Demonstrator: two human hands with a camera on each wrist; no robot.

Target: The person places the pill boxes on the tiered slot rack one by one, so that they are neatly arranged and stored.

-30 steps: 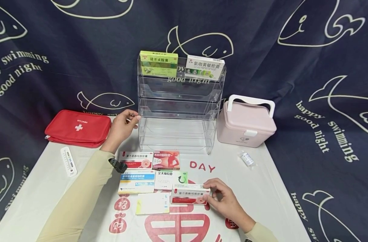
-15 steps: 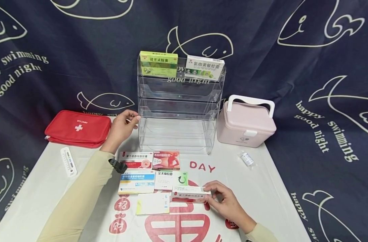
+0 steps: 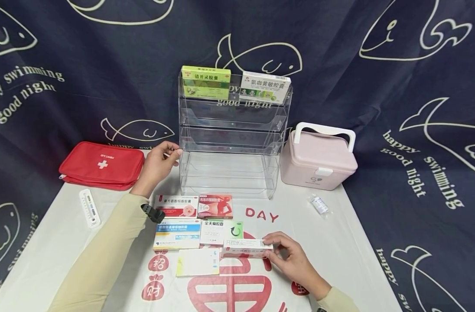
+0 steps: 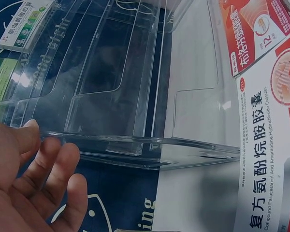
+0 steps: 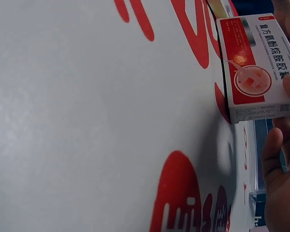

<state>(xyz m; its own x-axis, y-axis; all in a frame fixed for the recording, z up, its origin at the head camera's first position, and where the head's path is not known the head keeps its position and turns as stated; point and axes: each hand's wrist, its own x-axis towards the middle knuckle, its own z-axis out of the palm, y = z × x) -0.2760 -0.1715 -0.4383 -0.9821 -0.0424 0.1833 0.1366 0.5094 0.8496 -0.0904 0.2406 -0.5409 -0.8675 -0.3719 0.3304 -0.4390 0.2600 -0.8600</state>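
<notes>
In the head view my left hand (image 3: 159, 164) is at the left edge of a transparent plastic display rack (image 3: 229, 167), thumb and fingers pinching its side panel. The left wrist view shows the thumb tip on that rim, other fingers bent outside it. My right hand (image 3: 294, 262) pinches the right end of a red-and-white medicine box (image 3: 245, 249), thumb on its label side. The box is tilted, its narrow printed side facing up. Beside it lie a white-and-green box (image 3: 218, 232) and a pale box with a yellow edge (image 3: 197, 262).
A blue-and-white box (image 3: 177, 234), another red-and-white box (image 3: 175, 206) and a red box (image 3: 215, 206) lie before the rack. Two boxes stand in its top tier, one green (image 3: 206, 84). A red first-aid pouch (image 3: 102, 166) and a pink lidded case (image 3: 317, 162) flank it.
The medicine box in my right hand has tipped, so its front label has turned away and its narrow side shows more. My left hand stays at the rack.
</notes>
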